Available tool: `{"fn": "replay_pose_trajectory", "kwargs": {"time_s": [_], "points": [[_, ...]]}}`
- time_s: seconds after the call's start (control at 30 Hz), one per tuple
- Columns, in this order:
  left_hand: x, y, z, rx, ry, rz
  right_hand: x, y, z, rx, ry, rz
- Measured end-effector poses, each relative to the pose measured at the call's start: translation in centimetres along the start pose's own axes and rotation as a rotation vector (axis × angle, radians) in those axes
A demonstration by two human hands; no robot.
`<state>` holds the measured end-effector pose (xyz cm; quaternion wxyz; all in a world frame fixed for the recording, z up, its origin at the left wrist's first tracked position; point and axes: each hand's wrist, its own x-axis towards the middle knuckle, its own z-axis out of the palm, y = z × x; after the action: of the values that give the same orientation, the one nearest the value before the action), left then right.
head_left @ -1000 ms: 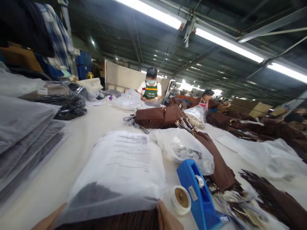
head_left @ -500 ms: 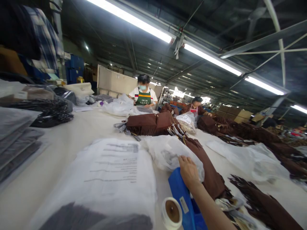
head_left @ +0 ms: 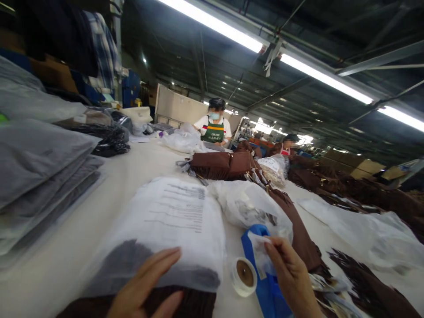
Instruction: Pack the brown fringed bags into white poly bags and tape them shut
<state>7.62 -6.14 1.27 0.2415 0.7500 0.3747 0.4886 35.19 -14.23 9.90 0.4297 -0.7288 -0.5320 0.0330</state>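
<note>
My left hand [head_left: 147,285], fingers spread, is over the lower part of a printed translucent plastic bag [head_left: 179,225] with dark fabric inside. Brown fringed material [head_left: 185,302] shows at the bag's near edge. My right hand [head_left: 286,260] pinches a small piece of white translucent film [head_left: 261,249] between thumb and fingers. That film hangs over a blue dispenser [head_left: 253,265], and a roll of clear tape [head_left: 244,276] sits at the dispenser's left side. Behind my right hand lies a crumpled clear bag [head_left: 248,203].
Stacked grey bagged items [head_left: 43,176] lie at the left. Brown fringed bags [head_left: 220,165] are across the middle, with more brown pieces [head_left: 367,274] at the right. A person in a green apron [head_left: 215,131] works across the table; another person [head_left: 289,143] is farther right.
My left hand has come into view over the printed bag. My right hand has moved off the crumpled bag and now holds white film by the blue dispenser. The view has shifted left.
</note>
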Motion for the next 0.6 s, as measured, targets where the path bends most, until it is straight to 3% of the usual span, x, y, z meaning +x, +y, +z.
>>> {"fn": "replay_pose_trajectory", "kwargs": {"time_s": [0.07, 0.1, 0.2, 0.27, 0.33, 0.43, 0.53, 0.6], "points": [[1.6, 2.0, 1.8, -0.56, -0.342, -0.258, -2.4, -2.5, 0.4, 0.318, -0.111, 0.175], [2.3, 3.0, 2.7, -0.806, -0.436, -0.408, -3.4, -3.5, 0.7, 0.426, -0.159, 0.241], [2.7, 5.1, 4.3, -1.313, -0.644, -0.683, -5.3, -5.3, 1.9, 0.701, -0.304, 0.407], [1.5, 5.5, 3.9, -1.428, -0.723, -0.792, -6.1, -5.4, 3.0, 0.843, -0.352, 0.513], [-0.2, 5.2, 2.3, -1.368, -0.701, -0.915, -6.9, -5.2, 4.2, 0.897, -0.341, 0.572], [-1.9, 3.3, -1.7, -1.14, -0.593, -1.022, -8.6, -5.0, 6.5, 0.839, -0.26, 0.585], [-1.8, 0.9, -5.8, -0.742, -0.54, -0.943, -10.6, -5.1, 9.3, 0.682, -0.198, 0.507], [-1.0, -0.5, -7.5, -0.33, -0.511, -0.796, -11.5, -5.1, 11.2, 0.489, -0.143, 0.379]]}}
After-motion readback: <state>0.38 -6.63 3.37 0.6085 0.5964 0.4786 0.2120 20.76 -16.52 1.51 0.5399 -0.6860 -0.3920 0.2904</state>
